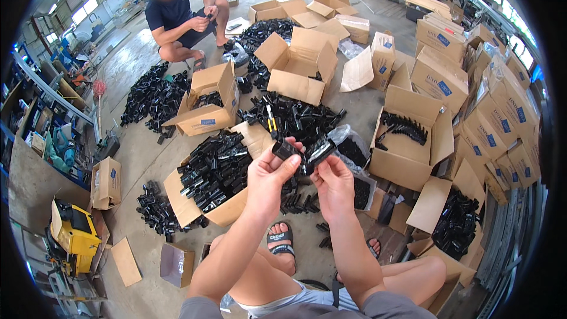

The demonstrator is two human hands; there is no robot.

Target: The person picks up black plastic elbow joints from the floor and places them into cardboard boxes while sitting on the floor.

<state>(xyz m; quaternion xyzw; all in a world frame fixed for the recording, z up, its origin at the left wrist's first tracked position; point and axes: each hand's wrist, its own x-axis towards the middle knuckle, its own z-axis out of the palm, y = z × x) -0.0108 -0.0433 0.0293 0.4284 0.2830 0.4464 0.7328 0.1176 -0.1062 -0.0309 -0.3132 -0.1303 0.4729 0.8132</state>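
Note:
In front of me my left hand [269, 172] is closed round a short black plastic piece [285, 150], held between thumb and fingers. My right hand [334, 178] pinches a longer glossy black plastic piece [319, 151] close beside it. The two pieces meet or nearly meet between my hands; whether they are joined I cannot tell. Just beyond my left hand a yellow-and-black screwdriver [271, 120] stands out against a heap of black parts [307, 119]. A carton [229, 211] full of black tubular parts is left of my left forearm.
Open cartons [298, 85] and further heaps of black parts [155, 95] spread over the floor. At the right, one carton [405, 168] holds a row of black pieces, near stacked boxes [440, 80]. A co-worker [177, 18] crouches at the far left, handling a small dark part. A yellow machine [77, 236] stands left.

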